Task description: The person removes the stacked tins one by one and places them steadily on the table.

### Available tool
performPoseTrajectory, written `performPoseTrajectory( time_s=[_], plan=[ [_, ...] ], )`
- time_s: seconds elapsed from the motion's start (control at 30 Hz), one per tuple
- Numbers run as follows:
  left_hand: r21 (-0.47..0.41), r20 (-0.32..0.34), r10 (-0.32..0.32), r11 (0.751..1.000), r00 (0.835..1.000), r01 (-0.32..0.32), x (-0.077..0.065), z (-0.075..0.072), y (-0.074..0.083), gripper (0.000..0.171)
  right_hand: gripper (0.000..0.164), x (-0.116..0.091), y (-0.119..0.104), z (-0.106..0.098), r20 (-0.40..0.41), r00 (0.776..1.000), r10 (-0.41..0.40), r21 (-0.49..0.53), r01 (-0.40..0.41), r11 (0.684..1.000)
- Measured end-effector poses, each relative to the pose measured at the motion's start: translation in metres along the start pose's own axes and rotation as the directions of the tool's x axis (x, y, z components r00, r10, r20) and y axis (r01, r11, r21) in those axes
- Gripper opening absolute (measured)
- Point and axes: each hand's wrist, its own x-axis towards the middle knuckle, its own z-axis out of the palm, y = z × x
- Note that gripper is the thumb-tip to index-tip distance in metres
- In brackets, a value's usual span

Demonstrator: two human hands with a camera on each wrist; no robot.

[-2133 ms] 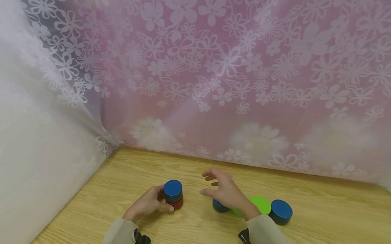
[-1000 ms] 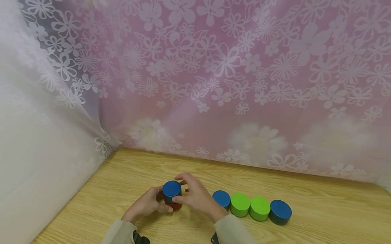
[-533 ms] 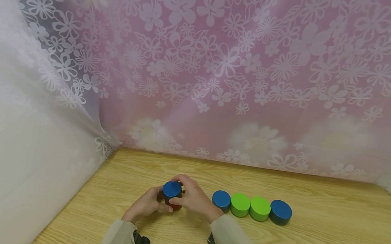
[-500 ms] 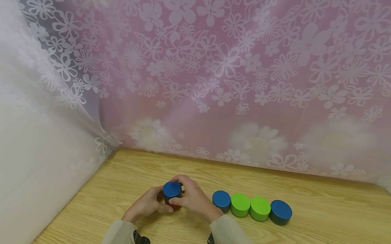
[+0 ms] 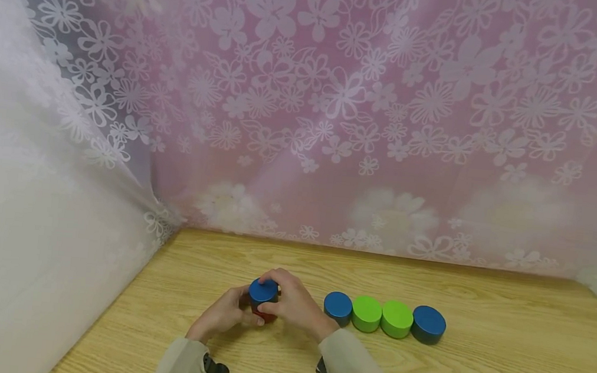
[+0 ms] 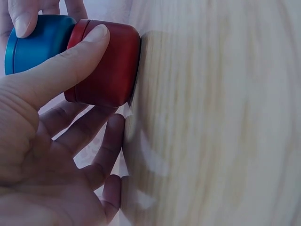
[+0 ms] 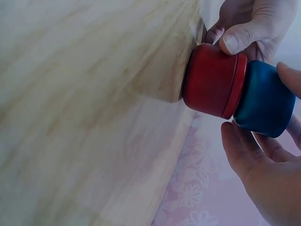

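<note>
A round red tin (image 5: 268, 318) with a lid stands upright on the table, and a blue tin (image 5: 263, 290) of similar size rests on top of it. My left hand (image 5: 224, 315) holds the red tin from the left, its thumb (image 6: 96, 35) across the front in the left wrist view; its other fingers spread low near the tabletop. My right hand (image 5: 296, 306) grips the blue tin (image 7: 264, 101) from the right, one finger over its top edge and the thumb at its front. In the right wrist view the blue tin sits slightly off-line from the red tin (image 7: 211, 80).
Right of my hands runs a row of tins: a blue one (image 5: 338, 307), a green one (image 5: 367, 313), another green one (image 5: 397, 319) and a blue one (image 5: 428, 324). A flowered pink curtain (image 5: 304, 122) hangs behind the wooden table (image 5: 502, 358); a pale curtain (image 5: 50, 218) hangs at left.
My right hand has moved left from over the row of tins to the stacked blue tin and gripped it. My left hand has stayed on the red tin.
</note>
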Motion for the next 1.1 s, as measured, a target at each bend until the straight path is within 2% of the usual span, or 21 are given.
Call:
performPoseTrajectory(
  time_s=[0.23, 0.83, 1.1],
  plan=[
    [0.015, -0.032, -0.034, 0.999, 0.999, 0.035, 0.0, 0.002, 0.0, 0.058, 0.034, -0.003, 0.0, -0.008, -0.004, 1.0, 0.023, -0.001, -0.023, 1.0],
    [0.056, -0.031, -0.023, 0.998, 0.999, 0.025, 0.002, 0.001, -0.001, 0.053, 0.037, -0.016, -0.001, -0.034, -0.012, 0.998, 0.062, 0.018, -0.061, 0.998],
    [0.026, -0.029, -0.032, 0.999, 0.999, 0.033, 0.001, 0.002, -0.002, 0.052, 0.035, -0.025, 0.003, -0.046, -0.063, 0.998, 0.006, -0.049, -0.009, 0.999]
  ],
)
